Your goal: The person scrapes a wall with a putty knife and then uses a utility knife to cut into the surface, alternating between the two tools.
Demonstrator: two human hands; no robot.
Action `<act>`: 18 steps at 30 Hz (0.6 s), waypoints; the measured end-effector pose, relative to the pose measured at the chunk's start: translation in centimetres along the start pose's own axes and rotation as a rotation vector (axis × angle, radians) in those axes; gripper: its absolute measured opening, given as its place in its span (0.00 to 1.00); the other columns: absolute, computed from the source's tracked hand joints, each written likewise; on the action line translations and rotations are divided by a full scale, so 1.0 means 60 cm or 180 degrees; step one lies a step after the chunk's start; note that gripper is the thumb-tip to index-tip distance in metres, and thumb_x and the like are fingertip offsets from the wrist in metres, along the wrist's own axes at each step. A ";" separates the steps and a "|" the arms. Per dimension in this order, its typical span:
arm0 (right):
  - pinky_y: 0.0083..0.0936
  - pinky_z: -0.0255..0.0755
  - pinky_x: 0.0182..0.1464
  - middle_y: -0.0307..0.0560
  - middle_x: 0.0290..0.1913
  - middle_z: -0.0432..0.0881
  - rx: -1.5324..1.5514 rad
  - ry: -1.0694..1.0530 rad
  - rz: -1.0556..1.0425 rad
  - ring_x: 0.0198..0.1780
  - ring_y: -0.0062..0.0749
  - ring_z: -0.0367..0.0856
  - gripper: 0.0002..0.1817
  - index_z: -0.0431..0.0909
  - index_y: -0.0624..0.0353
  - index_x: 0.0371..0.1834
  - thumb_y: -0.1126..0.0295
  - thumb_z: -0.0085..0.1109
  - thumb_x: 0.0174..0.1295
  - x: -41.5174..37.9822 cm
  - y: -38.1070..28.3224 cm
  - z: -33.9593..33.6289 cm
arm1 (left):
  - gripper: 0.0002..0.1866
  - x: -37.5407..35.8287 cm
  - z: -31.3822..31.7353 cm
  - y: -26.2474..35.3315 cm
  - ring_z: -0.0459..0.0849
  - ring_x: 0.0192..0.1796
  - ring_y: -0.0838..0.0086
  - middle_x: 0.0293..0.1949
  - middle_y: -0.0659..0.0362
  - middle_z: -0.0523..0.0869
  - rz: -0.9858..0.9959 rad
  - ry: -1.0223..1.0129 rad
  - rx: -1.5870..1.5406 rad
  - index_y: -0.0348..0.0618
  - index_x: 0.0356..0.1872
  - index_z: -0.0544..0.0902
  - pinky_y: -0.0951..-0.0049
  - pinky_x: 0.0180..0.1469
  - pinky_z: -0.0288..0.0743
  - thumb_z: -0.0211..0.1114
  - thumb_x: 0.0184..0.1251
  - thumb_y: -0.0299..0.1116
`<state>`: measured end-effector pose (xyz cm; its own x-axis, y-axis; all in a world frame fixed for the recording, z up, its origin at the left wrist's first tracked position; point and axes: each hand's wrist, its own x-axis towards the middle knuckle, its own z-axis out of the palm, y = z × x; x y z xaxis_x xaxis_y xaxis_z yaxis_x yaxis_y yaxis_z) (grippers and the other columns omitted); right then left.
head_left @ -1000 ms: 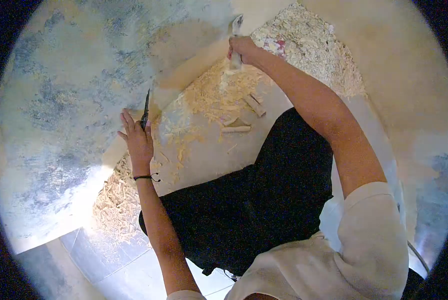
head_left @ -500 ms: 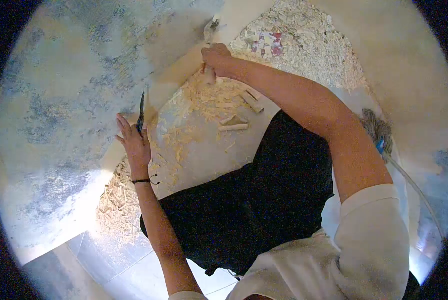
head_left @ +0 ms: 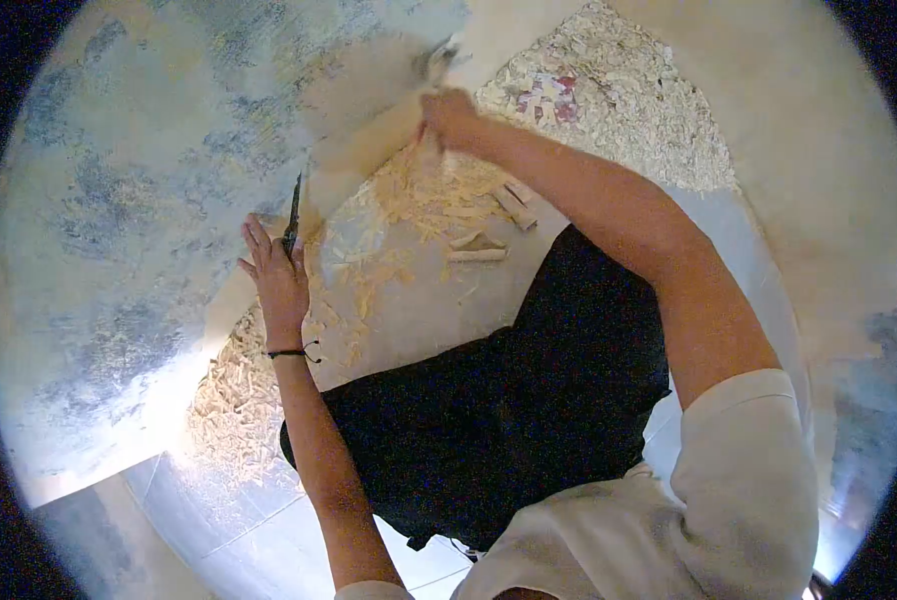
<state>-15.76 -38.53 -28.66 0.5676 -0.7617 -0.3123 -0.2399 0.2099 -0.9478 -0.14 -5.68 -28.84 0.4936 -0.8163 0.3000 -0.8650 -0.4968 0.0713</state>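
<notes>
My left hand rests with its fingers spread on the mottled blue-and-cream panel. A thin, dark, blade-like tool is caught between its thumb and forefinger, point upward. Further up, my right hand is closed in a fist by the panel's tan edge. Just beyond that fist a blurred grey tool end shows; the grip on it is mostly hidden. Pale curled shavings lie below the right hand, along the edge.
Two larger curled scraps lie near my dark-clothed lap. A thick heap of pale flakes covers the upper right, with a red-and-white scrap on it. More shavings are piled at lower left, beside bright light on the tiled floor.
The view has shifted slightly, moving both hands a little to the right in the picture. The grey tool end beyond my right hand is more blurred. Both hands keep similar poses.
</notes>
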 end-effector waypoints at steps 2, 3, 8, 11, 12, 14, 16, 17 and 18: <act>0.41 0.79 0.30 0.52 0.28 0.85 0.0274 0.0119 -0.0011 0.30 0.41 0.86 0.13 0.80 0.66 0.37 0.64 0.61 0.59 0.047 -0.005 -0.057 | 0.22 0.005 -0.005 0.003 0.39 0.82 0.49 0.81 0.45 0.44 -0.0006 -0.0063 0.0016 0.28 0.48 0.77 0.24 0.71 0.43 0.48 0.80 0.43; 0.41 0.81 0.34 0.51 0.29 0.87 0.0391 0.0206 0.0049 0.33 0.40 0.87 0.13 0.81 0.64 0.37 0.64 0.62 0.58 0.055 -0.007 -0.080 | 0.22 0.007 -0.009 0.003 0.39 0.82 0.49 0.81 0.45 0.44 -0.0052 -0.0114 0.0024 0.28 0.48 0.77 0.24 0.71 0.43 0.48 0.81 0.43; 0.45 0.82 0.41 0.53 0.35 0.88 -0.1594 0.0235 -0.0352 0.39 0.47 0.88 0.13 0.85 0.57 0.42 0.62 0.59 0.59 0.089 0.061 -0.058 | 0.22 0.006 0.002 0.001 0.39 0.82 0.49 0.81 0.46 0.44 -0.0051 -0.0027 0.0055 0.29 0.46 0.77 0.24 0.71 0.43 0.47 0.81 0.43; 0.41 0.80 0.31 0.54 0.30 0.86 -0.1954 0.0043 -0.0937 0.30 0.43 0.86 0.11 0.81 0.63 0.38 0.65 0.58 0.62 0.016 0.058 0.016 | 0.22 0.003 0.003 0.001 0.39 0.82 0.48 0.81 0.47 0.43 0.0019 -0.0021 0.0034 0.29 0.46 0.78 0.23 0.71 0.42 0.47 0.81 0.43; 0.40 0.80 0.29 0.55 0.29 0.85 -0.1877 0.0210 -0.0990 0.27 0.41 0.85 0.11 0.81 0.66 0.36 0.66 0.58 0.62 -0.007 0.044 0.027 | 0.22 0.004 0.002 0.001 0.39 0.82 0.48 0.81 0.48 0.43 -0.0008 -0.0082 0.0017 0.29 0.46 0.78 0.23 0.71 0.42 0.47 0.81 0.43; 0.38 0.80 0.28 0.56 0.28 0.85 -0.1853 0.0578 -0.1210 0.25 0.40 0.86 0.11 0.80 0.67 0.32 0.68 0.58 0.62 -0.043 0.025 0.040 | 0.22 0.005 -0.001 0.003 0.39 0.82 0.48 0.81 0.49 0.42 -0.0076 -0.0205 -0.0016 0.29 0.46 0.78 0.23 0.71 0.42 0.48 0.81 0.43; 0.39 0.80 0.30 0.57 0.28 0.85 -0.2479 0.0416 -0.1591 0.25 0.40 0.86 0.11 0.80 0.67 0.30 0.69 0.57 0.62 -0.033 0.024 0.025 | 0.22 0.004 -0.004 0.007 0.39 0.82 0.47 0.81 0.48 0.42 -0.0019 -0.0144 -0.0067 0.29 0.46 0.78 0.23 0.71 0.41 0.48 0.81 0.43; 0.41 0.80 0.30 0.57 0.27 0.84 -0.3051 0.0037 -0.1805 0.25 0.40 0.85 0.10 0.80 0.67 0.29 0.69 0.57 0.62 0.015 0.033 -0.012 | 0.22 0.004 -0.003 0.009 0.39 0.82 0.47 0.81 0.48 0.42 0.0004 -0.0109 -0.0100 0.29 0.46 0.78 0.23 0.71 0.41 0.48 0.81 0.43; 0.42 0.80 0.30 0.57 0.26 0.83 -0.3618 -0.0352 -0.2021 0.24 0.40 0.84 0.10 0.80 0.67 0.28 0.69 0.57 0.62 0.064 0.044 -0.046 | 0.22 0.004 0.000 0.009 0.39 0.82 0.47 0.81 0.47 0.42 -0.0003 -0.0100 -0.0101 0.29 0.47 0.78 0.23 0.71 0.41 0.48 0.80 0.43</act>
<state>-16.37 -42.60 -32.20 0.8754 -0.4703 0.1117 -0.4042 -0.8389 -0.3645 -0.49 -6.14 -28.71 0.4965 -0.8250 0.2699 -0.8667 -0.4883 0.1019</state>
